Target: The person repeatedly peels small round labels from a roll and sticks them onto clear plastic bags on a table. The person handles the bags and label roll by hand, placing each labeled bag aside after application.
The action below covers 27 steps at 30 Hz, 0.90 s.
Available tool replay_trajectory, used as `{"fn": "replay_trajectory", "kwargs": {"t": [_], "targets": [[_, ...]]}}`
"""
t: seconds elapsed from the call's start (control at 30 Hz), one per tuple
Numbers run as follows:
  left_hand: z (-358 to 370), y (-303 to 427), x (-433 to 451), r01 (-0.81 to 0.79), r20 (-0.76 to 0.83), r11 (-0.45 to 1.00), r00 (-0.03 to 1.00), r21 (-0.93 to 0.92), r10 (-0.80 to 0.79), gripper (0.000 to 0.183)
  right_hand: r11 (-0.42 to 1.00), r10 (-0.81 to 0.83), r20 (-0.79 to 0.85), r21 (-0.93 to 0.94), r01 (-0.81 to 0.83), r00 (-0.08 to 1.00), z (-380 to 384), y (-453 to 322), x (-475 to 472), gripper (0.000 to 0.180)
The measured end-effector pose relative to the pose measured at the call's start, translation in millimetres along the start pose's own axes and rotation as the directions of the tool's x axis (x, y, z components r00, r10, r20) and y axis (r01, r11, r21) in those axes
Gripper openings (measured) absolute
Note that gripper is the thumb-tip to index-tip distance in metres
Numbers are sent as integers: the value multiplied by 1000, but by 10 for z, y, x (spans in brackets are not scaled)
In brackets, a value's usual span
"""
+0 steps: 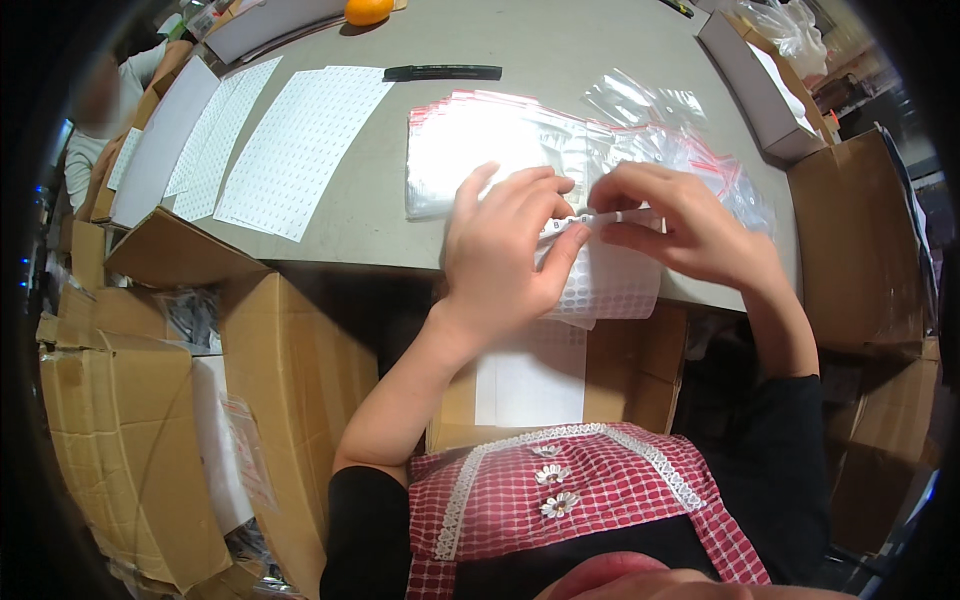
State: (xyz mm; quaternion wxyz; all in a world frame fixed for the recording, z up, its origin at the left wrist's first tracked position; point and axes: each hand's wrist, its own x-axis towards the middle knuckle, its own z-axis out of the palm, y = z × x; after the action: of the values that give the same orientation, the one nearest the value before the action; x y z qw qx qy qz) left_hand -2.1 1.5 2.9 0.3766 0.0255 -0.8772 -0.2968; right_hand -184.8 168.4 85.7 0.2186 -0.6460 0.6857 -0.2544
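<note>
My left hand (pixel 510 232) pinches a sheet of round stickers (pixel 607 285) between thumb and fingers; the sheet is bent at its top, where letters show, and hangs over the table's front edge. My right hand (pixel 675 214) is at the bent edge, thumb and fingers curled around a small white or clear piece too unclear to name. Behind my left hand lies a stack of clear zip bags (pixel 480 142) with red seal strips. More zip bags (pixel 742 187) lie loosely heaped behind and beside my right hand.
Printed sticker sheets (pixel 300 150) lie at left, near a black marker pen (pixel 444 73) and an orange (pixel 367 10). An open cardboard box (pixel 637 375) holding white sheets stands below the table edge. Cardboard boxes (pixel 855 240) flank both sides. Another person (pixel 97 142) sits at far left.
</note>
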Motion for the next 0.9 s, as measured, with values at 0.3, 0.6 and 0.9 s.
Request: {"fn": "replay_trajectory", "kwargs": {"t": [0.3,0.6,0.9], "targets": [[-82,-44,-8,141,-63,971,986,-193,-156,11,999,-16,-190,-38,9,982,48,-37,9,20],[-108,-16,-15,128,-57,981,989,-144,-137,11,910,-228,-228,-396,123,947,200,-135,152,18],[-83,-14,-6,23,-103,997,994,-69,-30,7,947,-178,-237,-305,101,955,249,-116,147,22]]}}
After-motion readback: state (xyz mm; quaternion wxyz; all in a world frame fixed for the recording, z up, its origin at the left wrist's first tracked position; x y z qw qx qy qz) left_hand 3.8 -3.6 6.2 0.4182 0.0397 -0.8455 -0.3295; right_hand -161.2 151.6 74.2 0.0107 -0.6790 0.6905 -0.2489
